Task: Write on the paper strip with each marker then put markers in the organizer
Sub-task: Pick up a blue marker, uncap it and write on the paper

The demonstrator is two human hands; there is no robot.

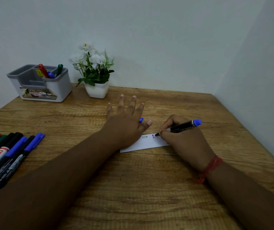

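- While the left hand (126, 120) lies flat with its fingers straight and spread, its heel presses on the left end of the paper strip (147, 143), and the forearm runs in from the lower left across the wooden table (133, 188).
- A blue cap (141, 120) shows between that hand's thumb and forefinger; whether it is held or only lies there cannot be told.
- The right hand (182, 140) rests on the strip's right end, fingers curled tight round a black marker (182, 126) with a blue end, its tip touching the paper beside a fresh blue stroke.
- A small word in green ink sits on the strip, left of the blue stroke.
- A red thread band (210, 165) circles the right wrist.
- Several capped markers (8, 155) lie side by side at the table's left edge.
- At the back left stands the grey organizer (40, 83), with red, blue and green markers upright in one compartment; a white flower pot (96, 89) stands just right of it.
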